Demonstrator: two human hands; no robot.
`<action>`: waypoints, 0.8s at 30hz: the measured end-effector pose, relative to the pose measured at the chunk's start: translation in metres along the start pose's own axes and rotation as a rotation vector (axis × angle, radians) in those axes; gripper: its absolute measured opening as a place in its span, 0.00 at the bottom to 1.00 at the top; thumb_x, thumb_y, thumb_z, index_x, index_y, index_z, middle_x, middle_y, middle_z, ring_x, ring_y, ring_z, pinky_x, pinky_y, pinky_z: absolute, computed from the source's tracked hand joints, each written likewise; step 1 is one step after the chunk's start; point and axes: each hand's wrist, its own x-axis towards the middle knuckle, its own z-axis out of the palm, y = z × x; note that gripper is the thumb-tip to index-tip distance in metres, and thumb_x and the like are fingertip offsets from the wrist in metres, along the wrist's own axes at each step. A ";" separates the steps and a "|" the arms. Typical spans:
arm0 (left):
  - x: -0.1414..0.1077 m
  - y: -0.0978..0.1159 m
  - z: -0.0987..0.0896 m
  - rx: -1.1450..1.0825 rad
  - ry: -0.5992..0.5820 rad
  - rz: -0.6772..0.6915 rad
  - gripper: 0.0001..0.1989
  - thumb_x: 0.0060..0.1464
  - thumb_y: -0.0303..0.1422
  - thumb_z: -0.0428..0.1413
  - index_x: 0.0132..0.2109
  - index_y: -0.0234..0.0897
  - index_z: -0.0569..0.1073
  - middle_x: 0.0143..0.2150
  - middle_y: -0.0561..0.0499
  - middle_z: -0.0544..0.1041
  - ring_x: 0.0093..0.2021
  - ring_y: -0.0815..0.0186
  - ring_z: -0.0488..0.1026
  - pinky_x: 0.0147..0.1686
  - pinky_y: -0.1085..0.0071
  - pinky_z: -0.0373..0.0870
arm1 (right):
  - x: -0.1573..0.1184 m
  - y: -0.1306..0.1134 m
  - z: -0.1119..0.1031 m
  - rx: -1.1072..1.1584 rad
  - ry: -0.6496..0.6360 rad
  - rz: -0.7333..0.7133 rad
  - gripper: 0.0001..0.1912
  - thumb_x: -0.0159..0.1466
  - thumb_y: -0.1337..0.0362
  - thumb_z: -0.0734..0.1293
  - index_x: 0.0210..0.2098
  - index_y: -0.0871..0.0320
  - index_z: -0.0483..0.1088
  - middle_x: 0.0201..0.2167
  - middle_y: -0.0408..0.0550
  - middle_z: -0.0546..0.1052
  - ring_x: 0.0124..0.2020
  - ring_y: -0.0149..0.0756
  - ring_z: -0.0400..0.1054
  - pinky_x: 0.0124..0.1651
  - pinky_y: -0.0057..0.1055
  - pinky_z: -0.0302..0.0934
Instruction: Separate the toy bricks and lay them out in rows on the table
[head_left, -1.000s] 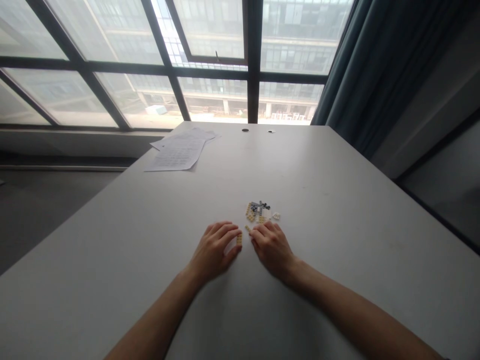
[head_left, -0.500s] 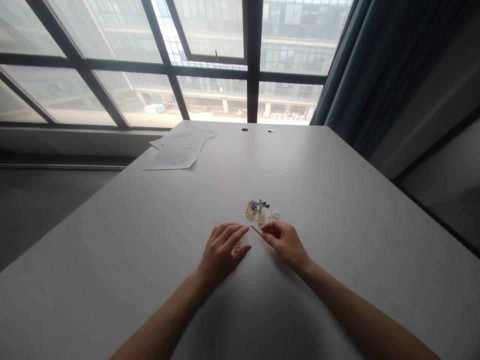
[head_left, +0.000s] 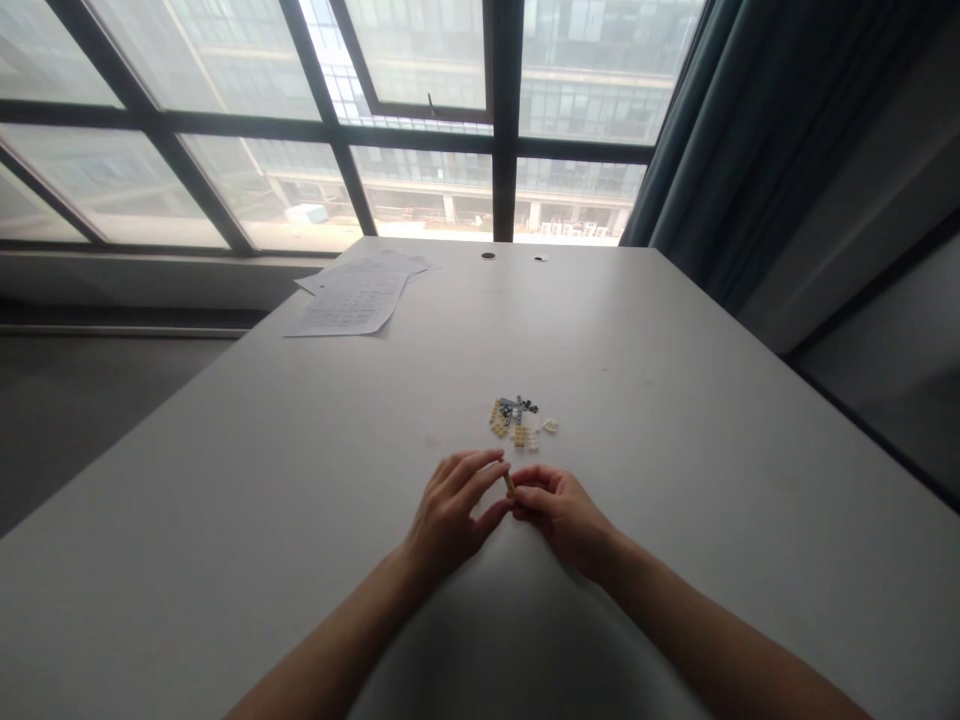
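My right hand (head_left: 562,512) is closed, its thumb and fingers pinching a narrow tan toy-brick plate (head_left: 509,484), which stands tilted on edge. My left hand (head_left: 454,503) meets it from the other side, fingertips at the upper end and thumb near the lower end. Whatever lies under the left palm is hidden. Just beyond both hands lies a small pile of building bricks: tan plates (head_left: 498,417), grey pieces (head_left: 513,405), a tan studded plate (head_left: 520,436) and white pieces (head_left: 550,425).
The hands work over a broad white table (head_left: 637,420). Printed paper sheets (head_left: 349,303) lie at its far left. Two round holes sit near the far edge, one a dark disc (head_left: 488,256). Windows stand beyond, with a dark curtain (head_left: 720,150) at the right.
My right hand has drawn the tan plate down and left to my left hand, turning it steeper. Left fingers and thumb now meet it. The tan piece seen under my left hand is now hidden.
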 end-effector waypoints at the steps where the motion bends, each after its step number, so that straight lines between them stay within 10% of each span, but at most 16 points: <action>1: 0.000 0.000 0.000 -0.008 0.000 0.003 0.18 0.54 0.30 0.58 0.52 0.39 0.68 0.50 0.42 0.74 0.49 0.59 0.70 0.48 0.61 0.69 | 0.000 0.001 0.000 -0.006 -0.006 -0.009 0.13 0.48 0.65 0.75 0.31 0.61 0.73 0.27 0.42 0.76 0.28 0.27 0.68 0.38 0.26 0.60; 16: -0.001 0.002 -0.002 -0.033 -0.074 0.003 0.21 0.55 0.28 0.56 0.55 0.40 0.64 0.51 0.43 0.74 0.51 0.58 0.69 0.49 0.61 0.68 | -0.003 0.001 0.000 -0.401 0.035 -0.311 0.19 0.53 0.69 0.70 0.44 0.57 0.67 0.26 0.39 0.72 0.29 0.30 0.67 0.36 0.28 0.61; 24: 0.000 -0.040 -0.030 0.090 -0.288 -0.115 0.24 0.51 0.40 0.61 0.54 0.39 0.67 0.51 0.43 0.72 0.52 0.56 0.66 0.52 0.58 0.63 | 0.002 -0.010 -0.002 -1.085 0.047 -0.449 0.21 0.59 0.73 0.62 0.51 0.54 0.68 0.28 0.40 0.73 0.29 0.30 0.66 0.37 0.27 0.60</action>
